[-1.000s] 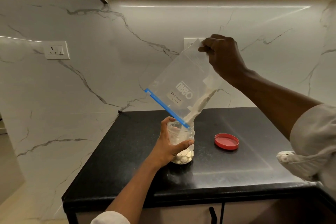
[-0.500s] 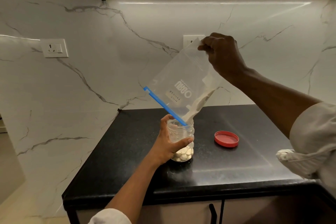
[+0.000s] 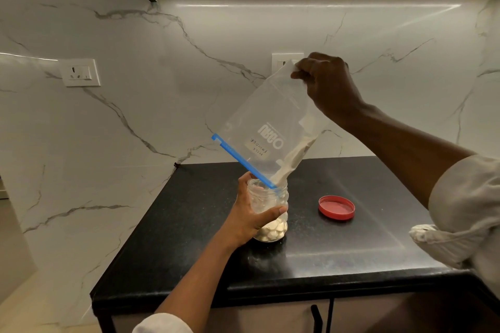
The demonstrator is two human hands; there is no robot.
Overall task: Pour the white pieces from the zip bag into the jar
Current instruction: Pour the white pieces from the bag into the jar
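Pour under way, looks late-stage. Right hand [image 3: 328, 86] pinches the upturned bottom corner of the zip bag [image 3: 270, 127], held high with its blue zip mouth dipped into the jar [image 3: 267, 211]. Left hand [image 3: 250, 216] wraps the jar, fingers and thumb curled round it, standing near the middle of the black counter [image 3: 189, 238]. White pieces [image 3: 270, 231] fill only the jar's bottom. A pale streak sits along the bag's lower edge, so some content seems left. Red lid [image 3: 336, 207] lies apart, right of the jar; capping not done.
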